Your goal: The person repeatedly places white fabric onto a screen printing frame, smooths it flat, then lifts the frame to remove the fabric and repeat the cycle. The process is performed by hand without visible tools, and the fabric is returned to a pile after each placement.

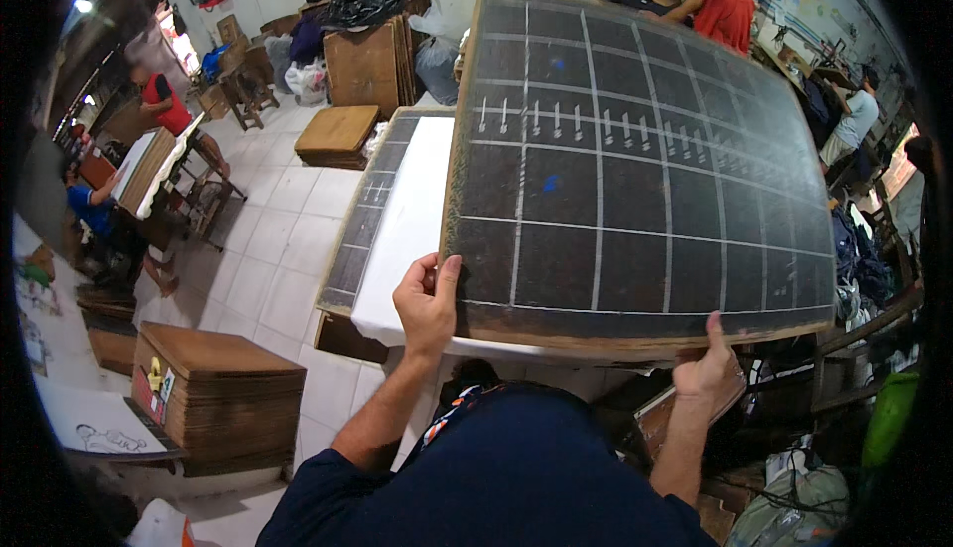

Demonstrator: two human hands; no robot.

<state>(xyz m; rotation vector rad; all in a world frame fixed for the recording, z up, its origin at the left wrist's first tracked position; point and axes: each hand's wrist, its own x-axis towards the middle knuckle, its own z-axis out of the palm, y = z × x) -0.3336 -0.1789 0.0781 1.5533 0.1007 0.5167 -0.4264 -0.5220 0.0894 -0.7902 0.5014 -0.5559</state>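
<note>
A large dark board (631, 190) with pale grid lines and a row of slanted white marks is held up in front of me. It tilts, its far edge raised. My left hand (429, 301) grips its near left corner, thumb on the face and fingers around the edge. My right hand (707, 368) holds the near edge toward the right, thumb on top, with the fingers hidden beneath. Under the board, partly covered, lies a smooth white sheet (415, 205) on a second dark gridded panel (347, 247) at the left.
A tall stack of brown boards (220, 388) stands at the lower left; a lower brown stack (338, 133) lies farther off. Two people work at a table (149, 172) on the left. A person in red (723, 13) and one in pale clothing (856, 115) are at the right.
</note>
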